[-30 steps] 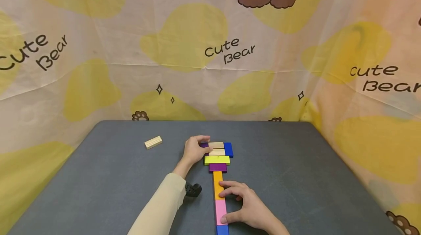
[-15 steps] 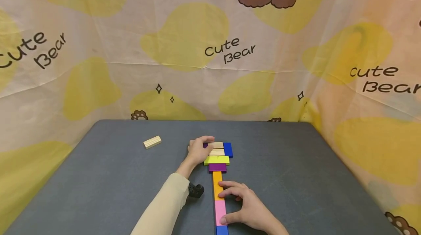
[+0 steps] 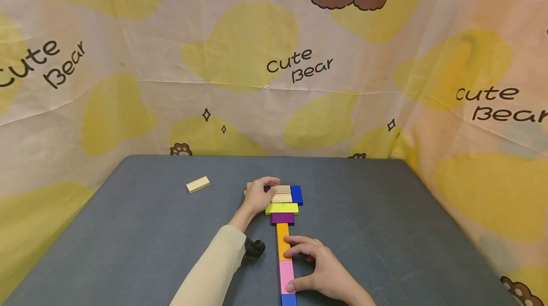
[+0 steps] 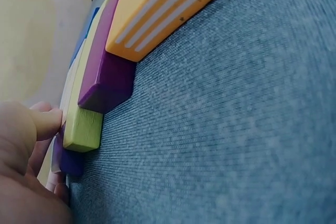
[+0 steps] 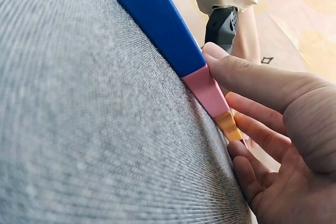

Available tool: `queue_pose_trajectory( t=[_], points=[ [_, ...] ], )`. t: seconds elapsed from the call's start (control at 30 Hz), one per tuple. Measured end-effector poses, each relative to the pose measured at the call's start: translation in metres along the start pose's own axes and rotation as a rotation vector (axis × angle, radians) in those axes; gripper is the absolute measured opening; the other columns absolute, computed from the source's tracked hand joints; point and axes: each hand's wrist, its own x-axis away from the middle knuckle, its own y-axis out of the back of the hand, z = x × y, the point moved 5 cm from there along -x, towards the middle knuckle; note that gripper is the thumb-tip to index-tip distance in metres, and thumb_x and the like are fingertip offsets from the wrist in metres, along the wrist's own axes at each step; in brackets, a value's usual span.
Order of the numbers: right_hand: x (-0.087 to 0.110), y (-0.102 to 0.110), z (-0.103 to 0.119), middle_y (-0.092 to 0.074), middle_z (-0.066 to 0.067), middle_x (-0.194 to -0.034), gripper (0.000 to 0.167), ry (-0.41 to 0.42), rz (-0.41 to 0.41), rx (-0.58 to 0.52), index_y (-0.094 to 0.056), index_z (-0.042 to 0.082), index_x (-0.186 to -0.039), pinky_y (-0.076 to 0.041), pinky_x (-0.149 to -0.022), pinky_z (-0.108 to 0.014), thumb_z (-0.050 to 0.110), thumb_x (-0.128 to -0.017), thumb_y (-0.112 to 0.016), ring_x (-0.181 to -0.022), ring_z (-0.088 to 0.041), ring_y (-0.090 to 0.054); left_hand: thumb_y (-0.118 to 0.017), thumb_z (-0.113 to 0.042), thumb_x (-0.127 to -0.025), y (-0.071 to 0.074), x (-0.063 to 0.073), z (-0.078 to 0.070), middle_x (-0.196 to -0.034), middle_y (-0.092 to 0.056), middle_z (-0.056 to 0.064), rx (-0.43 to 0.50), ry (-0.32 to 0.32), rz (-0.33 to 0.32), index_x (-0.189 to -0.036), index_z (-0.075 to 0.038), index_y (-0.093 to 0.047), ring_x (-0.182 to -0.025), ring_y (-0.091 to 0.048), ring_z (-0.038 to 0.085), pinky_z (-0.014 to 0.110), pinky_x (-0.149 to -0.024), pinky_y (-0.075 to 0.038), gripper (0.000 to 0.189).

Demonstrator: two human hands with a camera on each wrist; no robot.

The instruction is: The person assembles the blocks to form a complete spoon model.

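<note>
A row of coloured wooden blocks runs up the middle of the table. Nearest is a blue block [image 5: 157, 19], then a pink block [image 3: 286, 276] and an orange block [image 3: 283, 241]. A purple block [image 3: 283, 219] and a lime block [image 3: 281, 208] lie crosswise beyond. At the far end, two plain wood blocks [image 3: 281, 198] sit between a blue block [image 3: 296, 195] and a mostly hidden purple block [image 4: 68, 160]. My left hand [image 3: 257, 196] curls around that left purple block, thumb near, index far. My right hand [image 3: 323, 270] rests its thumb on pink and fingertips on orange.
A loose plain wood block [image 3: 198, 184] lies at the far left of the dark grey table [image 3: 128, 249]. A bear-print cloth [image 3: 239, 106] hangs behind and beside the table. A black device [image 3: 255, 248] is on my left wrist.
My left hand has moved slightly to the right, covering more of the left purple block, and then holds still. The right hand stays in place on the pink and orange blocks.
</note>
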Motion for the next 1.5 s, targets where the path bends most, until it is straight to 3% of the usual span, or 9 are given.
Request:
queue_pose_trajectory(
  t=[0.53, 0.63, 0.77, 0.9, 1.07, 1.27, 1.4, 1.5],
  points=[
    [-0.002, -0.002, -0.002, -0.050, 0.015, -0.139, 0.045, 0.001, 0.002, 0.016, -0.070, 0.034, -0.111, -0.042, -0.090, -0.037, 0.044, -0.070, -0.088, -0.123, -0.023, -0.041, -0.061, -0.008, -0.097, 0.009, 0.002, -0.001, -0.114, -0.069, 0.004, 0.024, -0.016, 0.014, -0.120, -0.008, -0.069, -0.122, -0.048, 0.032, 0.059, -0.101, -0.021, 0.024],
    [-0.002, -0.002, -0.001, -0.051, 0.015, -0.139, 0.045, -0.004, 0.004, 0.013, -0.071, 0.033, -0.111, -0.042, -0.090, -0.037, 0.044, -0.070, -0.088, -0.123, -0.023, -0.041, -0.059, -0.009, -0.098, 0.012, 0.002, -0.001, -0.117, -0.068, 0.007, 0.064, -0.019, 0.031, -0.123, -0.005, -0.067, -0.119, -0.053, 0.030, 0.053, -0.106, -0.027, 0.026],
    [-0.002, -0.001, -0.001, -0.051, 0.015, -0.139, 0.045, -0.020, 0.009, 0.007, -0.071, 0.033, -0.111, -0.042, -0.090, -0.037, 0.043, -0.070, -0.088, -0.123, -0.024, -0.041, -0.059, -0.009, -0.099, 0.017, 0.003, 0.000, -0.118, -0.067, 0.010, 0.102, -0.026, 0.035, -0.124, -0.002, -0.066, -0.115, -0.057, 0.029, 0.047, -0.100, -0.041, 0.027],
    [-0.001, -0.001, -0.002, -0.051, 0.014, -0.139, 0.044, -0.032, 0.012, 0.008, -0.071, 0.034, -0.110, -0.043, -0.090, -0.038, 0.043, -0.071, -0.088, -0.123, -0.024, -0.041, -0.058, -0.008, -0.099, 0.026, 0.005, -0.001, -0.119, -0.066, 0.010, 0.078, -0.047, 0.036, -0.124, -0.003, -0.065, -0.116, -0.056, 0.030, 0.048, -0.100, -0.041, 0.027],
    [-0.001, -0.002, -0.003, -0.050, 0.014, -0.140, 0.044, -0.036, 0.019, 0.003, -0.071, 0.034, -0.111, -0.042, -0.091, -0.039, 0.044, -0.071, -0.087, -0.124, -0.025, -0.041, -0.063, -0.006, -0.096, 0.051, 0.006, -0.001, -0.121, -0.066, 0.009, 0.027, -0.092, 0.014, -0.124, -0.003, -0.066, -0.120, -0.053, 0.030, 0.049, -0.102, -0.037, 0.028],
    [0.000, -0.002, -0.003, -0.050, 0.014, -0.140, 0.044, -0.021, 0.017, 0.000, -0.070, 0.034, -0.111, -0.042, -0.090, -0.037, 0.043, -0.071, -0.087, -0.124, -0.024, -0.041, -0.073, -0.004, -0.088, 0.095, 0.008, 0.008, -0.122, -0.065, 0.010, -0.023, -0.085, -0.049, -0.122, -0.005, -0.067, -0.122, -0.050, 0.033, 0.052, -0.102, -0.036, 0.035],
    [0.001, -0.001, -0.003, -0.050, 0.014, -0.140, 0.045, -0.005, 0.007, 0.006, -0.070, 0.033, -0.111, -0.042, -0.090, -0.036, 0.043, -0.071, -0.088, -0.124, -0.022, -0.041, -0.075, -0.005, -0.085, 0.124, 0.010, 0.023, -0.124, -0.064, 0.012, -0.071, -0.036, -0.111, -0.123, -0.005, -0.067, -0.122, -0.046, 0.035, 0.056, -0.102, -0.030, 0.039],
    [0.001, -0.002, -0.003, -0.050, 0.014, -0.140, 0.046, 0.004, 0.002, 0.009, -0.071, 0.033, -0.111, -0.042, -0.090, -0.035, 0.044, -0.070, -0.088, -0.124, -0.021, -0.041, -0.075, -0.007, -0.086, 0.142, 0.013, 0.038, -0.126, -0.063, 0.014, -0.095, 0.036, -0.141, -0.125, -0.004, -0.065, -0.124, -0.039, 0.037, 0.057, -0.102, -0.028, 0.040]
  ],
)
